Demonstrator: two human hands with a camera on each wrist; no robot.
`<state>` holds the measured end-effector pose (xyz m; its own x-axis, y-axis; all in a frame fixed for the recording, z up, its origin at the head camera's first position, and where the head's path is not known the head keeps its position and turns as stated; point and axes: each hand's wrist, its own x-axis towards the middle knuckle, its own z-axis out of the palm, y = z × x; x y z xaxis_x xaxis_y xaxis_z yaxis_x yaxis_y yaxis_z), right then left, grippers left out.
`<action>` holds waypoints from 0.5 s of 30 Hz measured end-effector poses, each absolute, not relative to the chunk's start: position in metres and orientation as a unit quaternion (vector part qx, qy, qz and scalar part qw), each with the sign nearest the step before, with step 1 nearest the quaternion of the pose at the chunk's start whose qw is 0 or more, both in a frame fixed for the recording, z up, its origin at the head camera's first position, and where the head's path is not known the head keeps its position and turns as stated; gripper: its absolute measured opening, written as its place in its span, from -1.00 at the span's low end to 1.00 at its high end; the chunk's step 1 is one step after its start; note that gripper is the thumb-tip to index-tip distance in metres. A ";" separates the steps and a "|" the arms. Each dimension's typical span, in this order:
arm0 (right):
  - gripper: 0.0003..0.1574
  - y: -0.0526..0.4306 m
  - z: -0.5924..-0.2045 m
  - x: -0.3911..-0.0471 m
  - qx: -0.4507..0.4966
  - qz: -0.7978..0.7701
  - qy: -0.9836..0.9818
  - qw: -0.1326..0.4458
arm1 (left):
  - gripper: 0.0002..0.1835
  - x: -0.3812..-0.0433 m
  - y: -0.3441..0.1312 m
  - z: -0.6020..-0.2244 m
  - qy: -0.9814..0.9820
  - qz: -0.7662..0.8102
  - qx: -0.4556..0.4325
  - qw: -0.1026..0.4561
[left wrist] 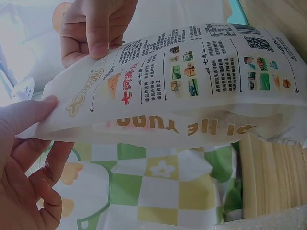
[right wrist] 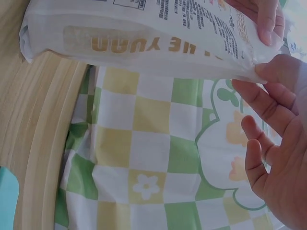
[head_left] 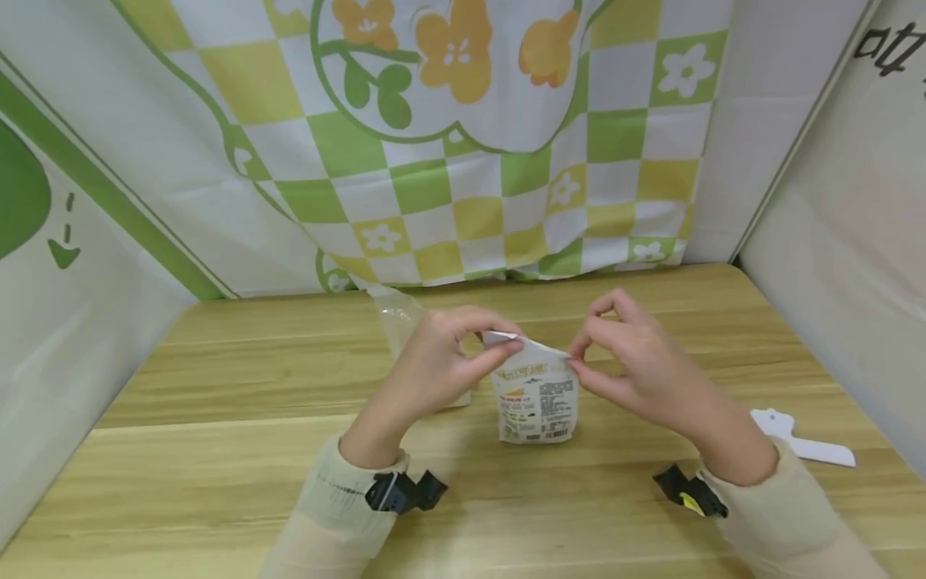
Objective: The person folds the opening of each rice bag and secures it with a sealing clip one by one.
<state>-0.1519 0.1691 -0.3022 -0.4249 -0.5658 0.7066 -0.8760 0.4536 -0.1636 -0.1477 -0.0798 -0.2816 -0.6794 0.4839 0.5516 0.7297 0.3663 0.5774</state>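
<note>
A white printed paper-like bag [head_left: 537,402] stands upright near the middle of the wooden table, with gold lettering, small print and a barcode on its front. My left hand [head_left: 444,358] pinches its top left corner between thumb and fingers. At the top right corner my right hand [head_left: 637,362] pinches the edge with thumb and forefinger, its other fingers loosely bent. Seen from the left wrist, the bag [left wrist: 158,81] has small colour pictures and a QR code. The right wrist view shows the bag's side [right wrist: 144,48] with large gold letters. Its contents are hidden.
Behind my left hand lies a clear plastic bag [head_left: 396,315], partly covered by that hand. A flat white plastic piece with a handle [head_left: 813,449] lies at the right, beside my right wrist. A checked green and yellow cloth [head_left: 477,217] hangs behind the table [head_left: 239,474].
</note>
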 end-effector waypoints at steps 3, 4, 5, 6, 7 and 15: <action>-0.65 0.169 -0.303 -0.152 0.441 0.265 -0.810 0.282 | -0.95 -0.149 -0.080 -0.282 -0.815 -0.420 -0.368 0.151; -0.64 0.169 -0.303 -0.152 0.440 0.265 -0.811 0.280 | -0.95 -0.149 -0.080 -0.282 -0.816 -0.420 -0.366 0.152; -0.63 0.169 -0.304 -0.153 0.439 0.266 -0.811 0.280 | -0.95 -0.150 -0.079 -0.282 -0.818 -0.420 -0.363 0.153; -0.62 0.168 -0.304 -0.153 0.438 0.267 -0.811 0.281 | -0.95 -0.150 -0.079 -0.282 -0.819 -0.421 -0.360 0.153; -0.62 0.168 -0.304 -0.153 0.438 0.267 -0.811 0.283 | -0.95 -0.151 -0.079 -0.282 -0.819 -0.421 -0.357 0.153; -0.63 0.166 -0.307 -0.154 0.446 0.271 -0.803 0.289 | -0.95 -0.151 -0.078 -0.284 -0.826 -0.437 -0.333 0.125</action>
<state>-0.1541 0.1658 -0.3070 -0.4348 -0.5592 0.7058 -0.8724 0.4559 -0.1762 -0.1512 -0.0779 -0.2843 -0.7470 0.4410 0.4975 0.6594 0.3955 0.6394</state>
